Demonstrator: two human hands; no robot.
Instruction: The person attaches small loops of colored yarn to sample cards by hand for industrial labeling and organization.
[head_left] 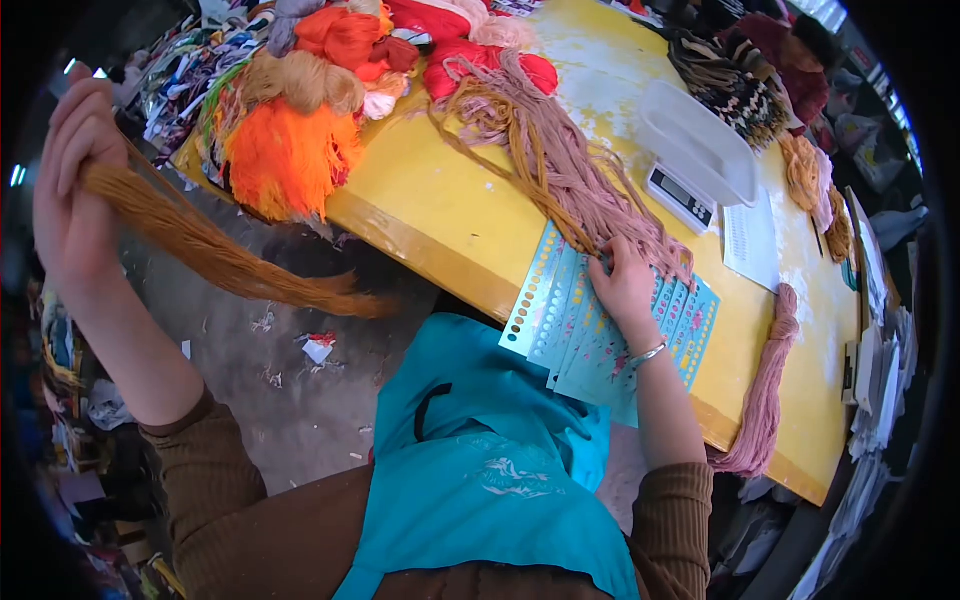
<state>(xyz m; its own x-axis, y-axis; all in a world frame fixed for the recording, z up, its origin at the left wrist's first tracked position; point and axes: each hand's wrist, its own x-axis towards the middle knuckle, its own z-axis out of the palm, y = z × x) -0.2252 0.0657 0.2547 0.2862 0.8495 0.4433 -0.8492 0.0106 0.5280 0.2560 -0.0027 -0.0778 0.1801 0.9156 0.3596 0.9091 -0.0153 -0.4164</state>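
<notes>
My left hand (82,190) is raised at the far left, its fingers closed around a hank of golden-brown thread (215,240). The hank's loose end hangs out to the right over the floor. My right hand (627,288) is at the table's near edge, on a fan of turquoise cards (590,335) with rows of punched holes. Its fingers are curled downward, and what they grip is hidden. Brown strands (535,175) run down to its fingertips, beside a long spread of dusty-pink thread (575,150) that reaches the cards.
On the yellow table (420,200) are orange yarn hanks (290,150), red yarn (470,70), a digital scale (682,195) with a clear plastic tray (700,140), and a printed sheet (752,240). A pink hank (770,390) hangs over the near edge. Another person (800,60) is at the far right.
</notes>
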